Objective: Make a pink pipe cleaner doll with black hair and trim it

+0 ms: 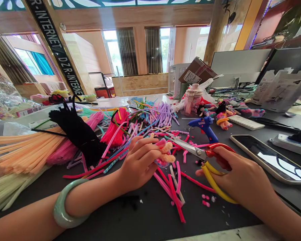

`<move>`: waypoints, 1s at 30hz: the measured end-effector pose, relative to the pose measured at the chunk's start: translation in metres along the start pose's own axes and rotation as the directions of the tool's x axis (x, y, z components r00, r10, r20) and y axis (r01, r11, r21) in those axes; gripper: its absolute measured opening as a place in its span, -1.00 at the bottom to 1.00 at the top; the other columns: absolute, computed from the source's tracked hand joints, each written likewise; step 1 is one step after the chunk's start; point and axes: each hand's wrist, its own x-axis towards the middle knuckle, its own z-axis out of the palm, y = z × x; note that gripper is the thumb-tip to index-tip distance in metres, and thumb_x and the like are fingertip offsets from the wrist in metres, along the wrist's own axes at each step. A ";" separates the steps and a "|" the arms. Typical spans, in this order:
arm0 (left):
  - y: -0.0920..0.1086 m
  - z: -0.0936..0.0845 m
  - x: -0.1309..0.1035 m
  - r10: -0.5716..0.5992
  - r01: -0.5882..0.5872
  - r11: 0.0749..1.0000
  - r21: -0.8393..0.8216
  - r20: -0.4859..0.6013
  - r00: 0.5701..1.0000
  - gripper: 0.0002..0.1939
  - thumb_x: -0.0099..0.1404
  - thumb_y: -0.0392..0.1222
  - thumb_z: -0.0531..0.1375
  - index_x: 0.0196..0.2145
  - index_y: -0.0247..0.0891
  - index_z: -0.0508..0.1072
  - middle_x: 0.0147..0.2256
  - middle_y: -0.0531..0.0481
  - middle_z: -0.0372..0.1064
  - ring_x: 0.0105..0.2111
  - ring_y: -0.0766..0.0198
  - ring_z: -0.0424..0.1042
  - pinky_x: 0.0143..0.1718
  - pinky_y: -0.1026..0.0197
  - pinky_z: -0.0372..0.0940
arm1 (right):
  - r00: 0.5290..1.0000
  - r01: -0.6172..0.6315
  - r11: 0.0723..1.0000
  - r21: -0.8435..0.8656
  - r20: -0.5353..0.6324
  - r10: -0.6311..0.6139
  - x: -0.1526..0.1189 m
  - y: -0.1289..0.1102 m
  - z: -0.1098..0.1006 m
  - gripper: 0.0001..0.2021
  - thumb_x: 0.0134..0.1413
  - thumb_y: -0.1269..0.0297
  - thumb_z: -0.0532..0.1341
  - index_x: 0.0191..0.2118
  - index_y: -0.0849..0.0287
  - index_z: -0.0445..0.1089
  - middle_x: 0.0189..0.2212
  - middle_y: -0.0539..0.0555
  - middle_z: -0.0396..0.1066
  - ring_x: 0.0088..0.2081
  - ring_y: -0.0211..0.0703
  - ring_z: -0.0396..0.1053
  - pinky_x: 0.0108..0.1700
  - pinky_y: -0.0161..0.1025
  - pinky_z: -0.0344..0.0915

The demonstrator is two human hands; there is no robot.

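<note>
My left hand (140,160) is closed around a small figure of twisted pipe cleaners (165,155), pink and blue with peach ends poking out to the right. Its far side is hidden by my fingers. My right hand (240,174) grips scissors (202,154) with one red and one yellow handle. Their blades point left, slightly parted, with the tips close to the top of the figure. Cut pink and red pipe cleaner pieces (175,197) lie on the dark table below my hands.
Bundles of peach (32,147), black (77,134) and hot pink pipe cleaners (116,125) cover the left side. A blue glue gun (204,127) sits beyond the scissors. At right are a phone (271,159), a power strip (291,144) and a white box (278,88). A pink bottle (192,100) stands behind.
</note>
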 end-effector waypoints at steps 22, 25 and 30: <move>0.004 -0.005 0.005 0.124 -0.125 0.989 -0.077 -0.009 0.992 -0.82 0.43 -0.38 0.08 -0.18 -0.18 0.45 -0.28 0.03 0.60 -0.01 0.22 0.49 0.16 0.13 0.27 | 0.950 -0.172 0.961 0.219 0.296 0.102 0.003 -0.004 -0.004 -0.56 -0.10 -0.27 0.19 -0.41 0.04 0.42 -0.72 -0.08 0.22 -0.70 -0.22 0.16 -0.66 -0.27 0.09; 0.004 -0.005 0.005 0.118 -0.120 0.988 -0.093 -0.018 0.993 -0.81 0.44 -0.37 0.08 -0.16 -0.18 0.46 -0.28 0.01 0.60 0.00 0.20 0.49 0.17 0.10 0.27 | 0.935 -0.203 0.946 0.254 0.337 0.110 0.003 -0.003 -0.002 -0.59 -0.13 -0.22 0.23 -0.39 0.04 0.46 -0.68 -0.05 0.32 -0.67 -0.20 0.24 -0.64 -0.27 0.13; 0.004 -0.005 0.004 0.101 -0.104 0.990 -0.093 -0.043 0.994 -0.82 0.43 -0.38 0.10 -0.20 -0.16 0.46 -0.26 0.01 0.59 -0.02 0.20 0.50 0.11 0.11 0.32 | 0.907 -0.254 0.917 0.308 0.406 0.115 0.001 -0.003 -0.002 -0.72 -0.22 -0.03 0.30 -0.42 0.05 0.45 -0.61 -0.06 0.41 -0.60 -0.21 0.32 -0.57 -0.30 0.23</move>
